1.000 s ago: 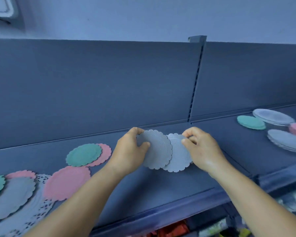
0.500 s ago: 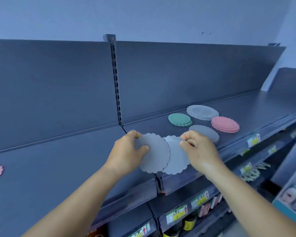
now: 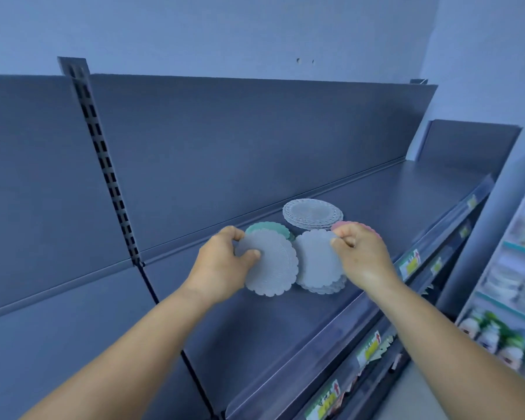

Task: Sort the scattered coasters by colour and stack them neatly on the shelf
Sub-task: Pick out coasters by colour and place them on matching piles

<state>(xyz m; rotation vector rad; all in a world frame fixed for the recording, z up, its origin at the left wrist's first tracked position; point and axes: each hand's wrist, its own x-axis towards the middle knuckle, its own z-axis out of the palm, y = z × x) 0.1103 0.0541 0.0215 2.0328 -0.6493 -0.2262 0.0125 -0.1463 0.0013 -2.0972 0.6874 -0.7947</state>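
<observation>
Coasters, grey: the right hand (image 3: 365, 256) pinches one (image 3: 315, 262) directly above the grey stack (image 3: 328, 287) on the shelf (image 3: 285, 334). The left hand (image 3: 222, 265) grips another (image 3: 270, 265) just left of that stack, so the right is nearer.

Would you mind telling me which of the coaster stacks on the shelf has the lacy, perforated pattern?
It is the pale grey round stack farthest back, near the shelf's rear panel. The green stack, pink stack and plain grey stack show no holes.
</observation>
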